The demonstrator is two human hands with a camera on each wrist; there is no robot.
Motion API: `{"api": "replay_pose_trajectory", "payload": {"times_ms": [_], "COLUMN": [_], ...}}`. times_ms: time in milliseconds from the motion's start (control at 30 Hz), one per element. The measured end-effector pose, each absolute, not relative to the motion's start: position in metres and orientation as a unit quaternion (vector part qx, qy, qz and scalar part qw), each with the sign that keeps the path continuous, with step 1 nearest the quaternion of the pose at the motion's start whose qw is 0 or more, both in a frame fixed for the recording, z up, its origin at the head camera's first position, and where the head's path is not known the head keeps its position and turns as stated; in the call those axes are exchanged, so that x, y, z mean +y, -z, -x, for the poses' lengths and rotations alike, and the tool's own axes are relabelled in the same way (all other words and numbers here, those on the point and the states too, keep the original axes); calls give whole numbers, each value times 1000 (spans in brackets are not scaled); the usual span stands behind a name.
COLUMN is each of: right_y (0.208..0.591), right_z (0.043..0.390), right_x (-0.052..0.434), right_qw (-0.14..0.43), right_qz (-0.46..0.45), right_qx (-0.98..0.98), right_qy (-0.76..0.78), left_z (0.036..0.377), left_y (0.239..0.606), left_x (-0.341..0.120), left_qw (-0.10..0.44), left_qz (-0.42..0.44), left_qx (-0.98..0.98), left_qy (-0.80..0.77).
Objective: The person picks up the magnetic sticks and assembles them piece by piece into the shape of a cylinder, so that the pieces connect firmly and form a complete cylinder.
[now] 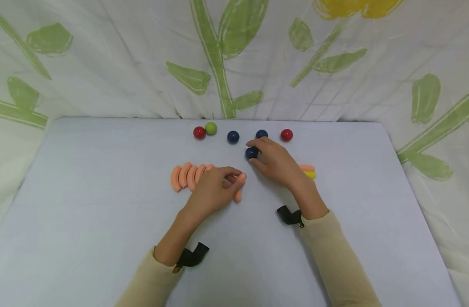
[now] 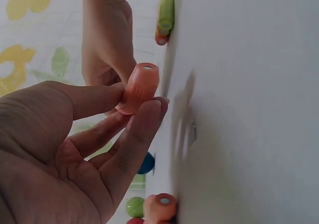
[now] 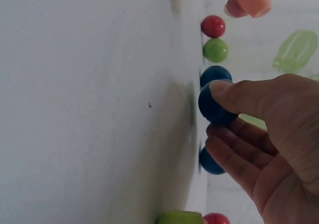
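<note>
My left hand [image 1: 213,192] pinches an orange curved piece [image 2: 142,87] between thumb and fingers, just above the table. A small pale disc shows in the end of that piece. Up and to the right, my right hand [image 1: 276,164] holds a dark blue ball [image 3: 217,104] by thumb and fingertips. Several more orange curved pieces [image 1: 175,179] lie side by side left of the left hand, which partly covers the row. Behind the right hand sits another blue ball [image 1: 262,134], partly hidden, and a further blue ball [image 1: 233,137] lies to its left.
Along the back of the white table [image 1: 104,238] are a red ball [image 1: 199,132], a green ball [image 1: 211,128] and, farther right, another red ball [image 1: 286,135]. An orange stick [image 1: 307,167] and a yellow stick [image 1: 311,174] lie partly behind the right wrist. Patterned cloth [image 1: 142,51] hangs behind.
</note>
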State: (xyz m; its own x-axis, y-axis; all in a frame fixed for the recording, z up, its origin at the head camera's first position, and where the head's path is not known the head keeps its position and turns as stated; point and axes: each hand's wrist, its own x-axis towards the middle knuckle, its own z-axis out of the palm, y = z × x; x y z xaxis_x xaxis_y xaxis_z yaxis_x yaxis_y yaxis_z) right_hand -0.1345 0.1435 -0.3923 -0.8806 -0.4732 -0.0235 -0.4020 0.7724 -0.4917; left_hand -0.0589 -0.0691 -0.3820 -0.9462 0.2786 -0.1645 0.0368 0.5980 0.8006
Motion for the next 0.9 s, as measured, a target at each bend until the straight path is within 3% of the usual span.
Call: {"api": "replay_pose_trajectory", "payload": {"times_ms": [400, 900], "right_y": [393, 399], "right_z": [108, 86], "right_x": [155, 158], "right_qw": [94, 121], "right_qz": [266, 278], "right_qx": [896, 876], "right_qy": [343, 375], "left_z": [54, 31], "left_y": [386, 396], "left_x": [-68, -74], "left_qw": [183, 158], "left_qz": [-40, -5], "left_qx": [873, 872], "left_qy": [-449, -462]}}
